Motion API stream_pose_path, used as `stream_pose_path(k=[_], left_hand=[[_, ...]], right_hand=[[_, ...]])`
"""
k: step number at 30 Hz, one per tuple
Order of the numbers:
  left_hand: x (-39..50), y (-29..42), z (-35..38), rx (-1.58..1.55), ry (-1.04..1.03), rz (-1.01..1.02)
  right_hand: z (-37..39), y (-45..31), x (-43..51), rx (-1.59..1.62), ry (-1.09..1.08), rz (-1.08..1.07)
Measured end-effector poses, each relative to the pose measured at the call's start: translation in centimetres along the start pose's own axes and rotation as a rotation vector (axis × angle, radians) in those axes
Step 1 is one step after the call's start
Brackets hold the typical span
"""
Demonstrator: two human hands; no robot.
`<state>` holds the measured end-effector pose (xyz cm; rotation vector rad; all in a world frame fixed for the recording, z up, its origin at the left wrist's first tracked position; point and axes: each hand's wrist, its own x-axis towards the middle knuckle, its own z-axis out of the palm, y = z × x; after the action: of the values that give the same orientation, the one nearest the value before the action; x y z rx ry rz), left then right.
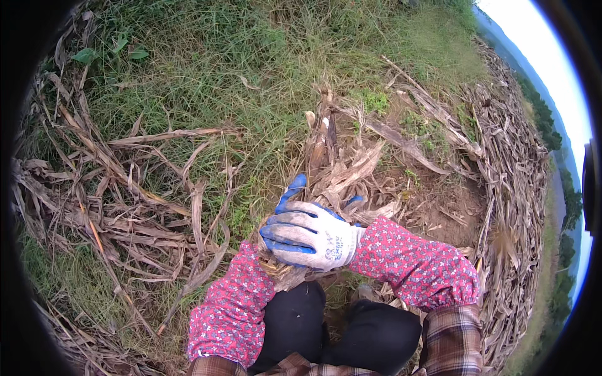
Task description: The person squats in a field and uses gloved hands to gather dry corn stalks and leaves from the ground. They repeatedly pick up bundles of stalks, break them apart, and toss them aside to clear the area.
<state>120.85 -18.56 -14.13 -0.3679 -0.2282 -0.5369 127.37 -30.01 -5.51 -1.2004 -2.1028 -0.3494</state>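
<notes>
My right hand (305, 235), in a white knit glove with a soiled blue coating, lies across a bundle of dry corn stalks and leaves (287, 277) just in front of my knees. Its fingers point left and curl down over the bundle. A pink floral sleeve cover (235, 305) runs from my left arm to the same bundle, where the right hand and the leaves hide most of my left hand. One blue gloved finger (292, 190) sticks up beyond the knuckles; whose it is, I cannot tell. Past the hands, dry husks (348, 174) lean on a thick brown stalk (322, 131).
Loose dry corn stalks (122, 169) cross the grass on the left. Green grass (225, 70) grows ahead, and bare soil (451, 211) shows at right. A long bank of piled stalks (510, 188) runs along the right side. My dark-trousered knees (296, 315) are close below the hands.
</notes>
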Motion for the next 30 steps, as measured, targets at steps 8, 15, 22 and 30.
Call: stream_pose_path(k=[8, 15, 22, 30], left_hand=[[-1.1, -1.2, 8.1, 1.148, 0.827, 0.449], [-17.1, 4.4, 16.6, 1.525, 1.14, 1.374], [-44.5, 12.4, 42.2, 2.196, 1.525, 1.498], [-29.8, 16.8, 13.7, 1.837, 1.732, 1.092]], right_hand=[[0.6, -3.5, -2.9, -0.143, -0.03, 0.162], [-2.6, -5.7, -12.7, -0.36, -0.203, 0.891], [-1.3, -11.9, -26.4, -0.317, -0.229, 1.214], [1.7, -25.8, -33.5, -0.355, -0.232, 1.85]])
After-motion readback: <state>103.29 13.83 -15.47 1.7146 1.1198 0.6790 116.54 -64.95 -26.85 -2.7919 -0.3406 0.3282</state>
